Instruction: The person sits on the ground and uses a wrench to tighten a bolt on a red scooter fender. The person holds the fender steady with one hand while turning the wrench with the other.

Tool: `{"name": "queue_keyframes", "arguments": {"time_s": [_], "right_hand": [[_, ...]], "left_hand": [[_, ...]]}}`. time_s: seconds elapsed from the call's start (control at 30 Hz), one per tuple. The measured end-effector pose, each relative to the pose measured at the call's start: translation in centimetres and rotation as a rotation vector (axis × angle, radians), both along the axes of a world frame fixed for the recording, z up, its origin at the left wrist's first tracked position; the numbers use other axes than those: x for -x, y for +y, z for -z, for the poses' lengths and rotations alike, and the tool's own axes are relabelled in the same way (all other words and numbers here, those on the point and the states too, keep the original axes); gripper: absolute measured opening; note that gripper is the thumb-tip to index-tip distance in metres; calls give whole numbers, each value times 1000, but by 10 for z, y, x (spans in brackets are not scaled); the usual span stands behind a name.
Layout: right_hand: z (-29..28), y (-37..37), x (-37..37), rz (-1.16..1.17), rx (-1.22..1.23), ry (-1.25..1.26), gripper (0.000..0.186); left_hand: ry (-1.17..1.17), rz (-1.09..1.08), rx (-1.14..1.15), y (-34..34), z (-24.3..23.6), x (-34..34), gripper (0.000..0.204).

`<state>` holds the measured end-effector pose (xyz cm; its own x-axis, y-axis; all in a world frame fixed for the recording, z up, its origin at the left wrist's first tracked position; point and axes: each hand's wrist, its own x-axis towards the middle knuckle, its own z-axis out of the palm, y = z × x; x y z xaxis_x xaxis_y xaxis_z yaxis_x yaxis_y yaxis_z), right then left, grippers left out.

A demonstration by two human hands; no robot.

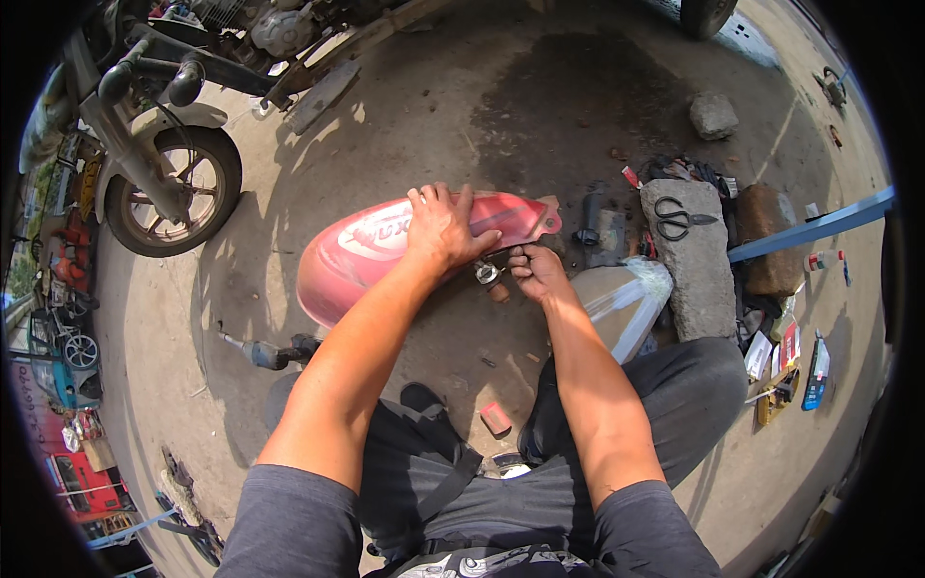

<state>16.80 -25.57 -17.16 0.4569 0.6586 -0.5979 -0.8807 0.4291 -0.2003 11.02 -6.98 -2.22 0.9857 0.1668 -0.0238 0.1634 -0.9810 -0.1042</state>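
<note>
A red motorcycle fuel tank (337, 265) with a white decal lies on the ground in front of me. My left hand (441, 226) grips it from above, its fingers reaching over the far edge and its thumb along the near side. Close to the tank's narrow right end, my right hand (538, 273) is closed in a pinch at the lower edge; what sits between its fingertips is hidden. Just left of that hand is a small round silver metal part (488, 275). A grey panel partly wrapped in clear film (621, 303) is beside my right forearm.
Black-handled scissors (682, 220) rest on a stone slab (708, 279) at the right, beside a brown block (769, 241). A grey power tool (262, 354) lies left of my legs, a small red block (496, 417) between my feet. A motorcycle wheel (173, 191) stands far left.
</note>
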Motion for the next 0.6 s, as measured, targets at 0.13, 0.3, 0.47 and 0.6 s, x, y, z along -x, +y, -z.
{"name": "queue_keyframes", "arguments": {"time_s": [0.13, 0.3, 0.47, 0.6], "right_hand": [[-9, -1, 3, 3, 9, -81, 5], [-12, 1, 10, 38, 38, -64, 2], [4, -5, 12, 200, 136, -32, 14], [4, -12, 16, 123, 89, -15, 15]], "left_hand": [[27, -5, 2, 1, -1, 0, 93], [22, -7, -2, 0, -1, 0, 94], [28, -12, 4, 0, -1, -1, 94], [20, -13, 2, 0, 0, 0, 92]]}}
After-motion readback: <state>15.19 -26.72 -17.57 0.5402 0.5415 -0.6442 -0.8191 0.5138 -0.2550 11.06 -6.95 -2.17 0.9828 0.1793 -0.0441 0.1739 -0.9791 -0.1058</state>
